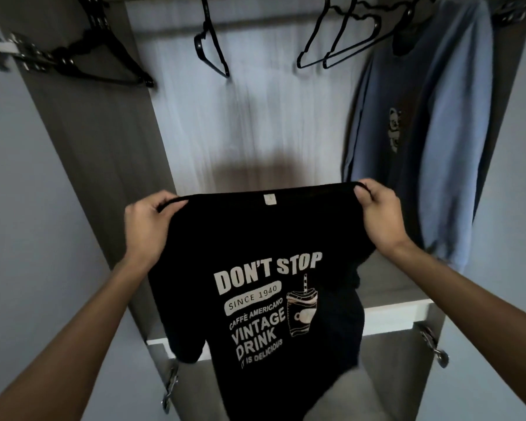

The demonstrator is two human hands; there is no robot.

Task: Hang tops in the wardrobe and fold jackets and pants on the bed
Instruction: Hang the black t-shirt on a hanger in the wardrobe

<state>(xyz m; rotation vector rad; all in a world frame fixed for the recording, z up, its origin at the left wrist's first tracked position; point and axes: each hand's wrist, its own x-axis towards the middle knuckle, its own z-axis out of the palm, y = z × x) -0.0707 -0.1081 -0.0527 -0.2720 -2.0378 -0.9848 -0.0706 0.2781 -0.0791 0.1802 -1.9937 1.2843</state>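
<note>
A black T-shirt [264, 238] with white "DON'T STOP" print hangs spread out in front of the open wardrobe. My left hand [148, 221] grips its left shoulder and my right hand [378, 214] grips its right shoulder, stretching the collar edge between them. The shirt's lower part hangs down past the wardrobe shelf edge. Empty black hangers [337, 41] hang on the rail above. A blue long-sleeved top [413, 123] hangs on a hanger at the right end of the rail.
Another black hanger [210, 41] hangs at the middle of the rail, and more hangers [82, 53] cluster at the left. A pale shelf edge [395, 317] crosses below. Open wardrobe doors with metal hinges [434, 344] stand at both sides.
</note>
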